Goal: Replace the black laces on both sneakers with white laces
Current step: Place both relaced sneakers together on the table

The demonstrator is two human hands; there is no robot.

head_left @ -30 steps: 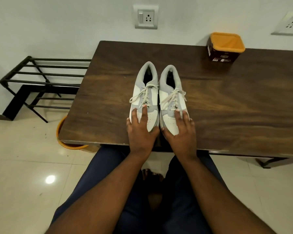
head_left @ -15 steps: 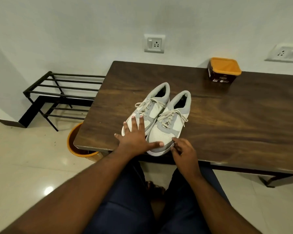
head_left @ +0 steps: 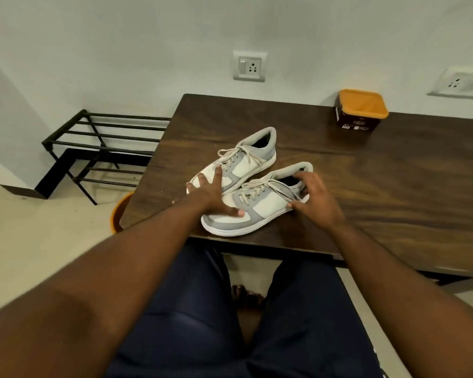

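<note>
Grey-and-white, the two sneakers now lie swung round on the dark wooden bench point(head_left: 366, 192), toes pointing toward its near left corner; a second ago they stood straight, toes toward the person. The far sneaker point(head_left: 243, 159) and the near sneaker point(head_left: 257, 205) sit just beside each other, both threaded with white laces point(head_left: 253, 190).

The left hand point(head_left: 213, 195) has stayed on the toes, and lies flat with fingers spread across both toe caps, the grip slack and pressing rather than clasping. The right hand point(head_left: 314, 197), which half a second ago was at the near sneaker's toe, has moved to its heel: fingers curl over the collar and the thumb presses the side wall, so this grip clasps the heel of the near sneaker.

At the bench's back edge stands a dark tub with an orange lid point(head_left: 361, 111); its label is too small to read. A black metal rack point(head_left: 101, 148) stands by the wall to the left, and an orange bucket point(head_left: 120, 214) shows under the bench corner.
</note>
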